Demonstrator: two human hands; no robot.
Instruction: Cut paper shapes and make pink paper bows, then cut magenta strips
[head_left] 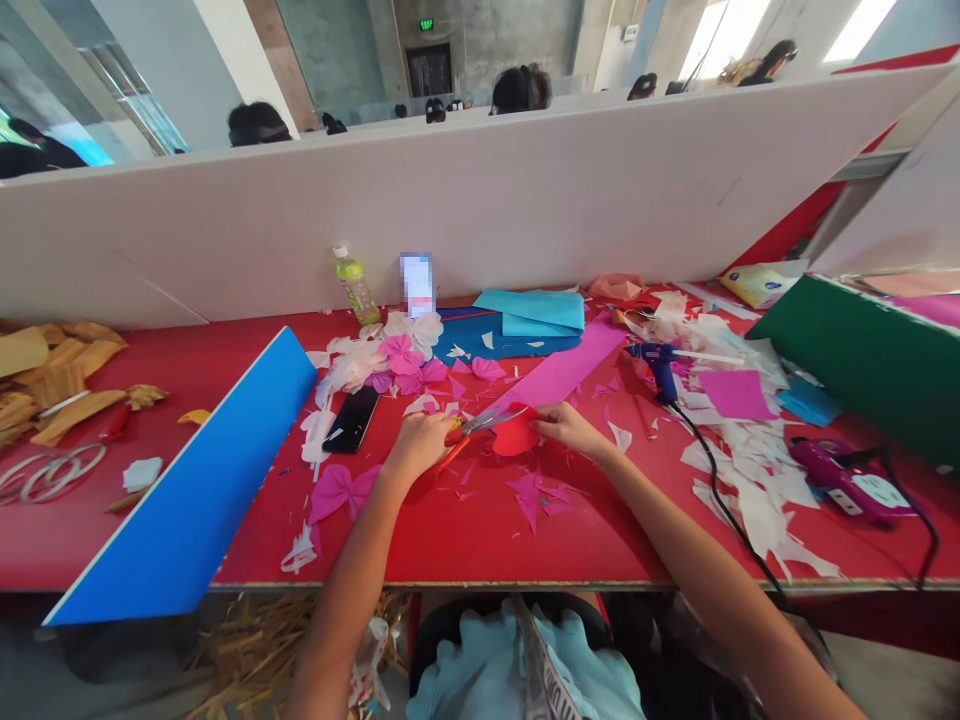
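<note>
Bench (112, 540), red-topped, viewed from the seated position. Left hand (416, 445) at about 6 o'clock of the work: fingers curled closed around the orange handles of the scissors (487, 422), blades pointing toward 3 o'clock, slightly open as far as can be seen. Right hand (568, 427) at about 3 o'clock of the blades: fingers pinched on a rounded piece of red paper (514, 436), which lies between the hands, its edge touching the blades.

State of work: cut and formed items present. Pink paper flowers (401, 358) and pale paper petals lie at about 11 o'clock of the left hand; a pink paper bow (337, 490) at about 8 o'clock. Uncut or part-cut stock remains: a long pink paper strip (562, 365) at 12 o'clock of the right hand, teal paper sheets (536, 312) beyond it. White paper offcuts (739, 480) are heaped at about 3 o'clock of the right hand.

Also on bench: blue hot glue gun (656, 365), its black cord trailing toward 5 o'clock; black smartphone (351, 418) at 10 o'clock of the left hand; plastic drink bottle (356, 290) against the partition; blue foam board (180, 490) leaning at far left.
</note>
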